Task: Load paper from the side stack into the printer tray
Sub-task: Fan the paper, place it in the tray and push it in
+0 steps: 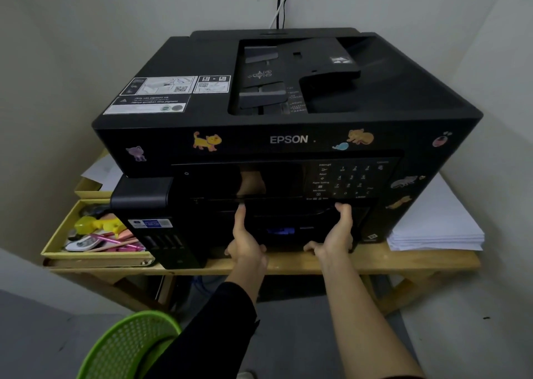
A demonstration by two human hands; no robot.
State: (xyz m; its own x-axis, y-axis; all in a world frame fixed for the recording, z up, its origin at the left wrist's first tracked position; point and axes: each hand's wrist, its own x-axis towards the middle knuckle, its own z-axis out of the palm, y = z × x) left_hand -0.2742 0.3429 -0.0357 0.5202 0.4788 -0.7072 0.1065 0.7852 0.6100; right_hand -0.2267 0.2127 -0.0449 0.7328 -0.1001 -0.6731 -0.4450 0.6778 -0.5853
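**Both hands at the printer's front tray, paper stack waiting to the right**

A large black printer (288,136) fills most of the wooden table (317,262), which stands in a room corner. The printer's front sits close to the table's front edge. Cartoon animal stickers dot its front panel.

At the table's right edge, just beside the printer, lies the side stack of white paper (432,228), untouched. The sheets are light and floppy one by one, but a thick bundle holds its shape fairly well. It would probably lift best gripped along both long edges, squared up so that no sheets slide out.

At the table's left edge sits a shallow yellow tray of stationery (98,234), holding pink pens and a yellow object.

Low in the printer's front is the paper tray (291,228), a stiff dark plastic drawer. It appears closed or nearly closed. It likely slides straight out if pulled evenly from both sides.

The left hand (248,240) and right hand (334,234) both rest on the tray's front, well apart. The left fingers (240,214) reach upward, with the tips at the slot above the tray. The right fingers (343,210) curl loosely over the tray's upper lip, while the thumb sits below. Neither hand holds any paper, and whether the grip is firm cannot be told.

A green plastic basket (129,347) stands on the floor below.
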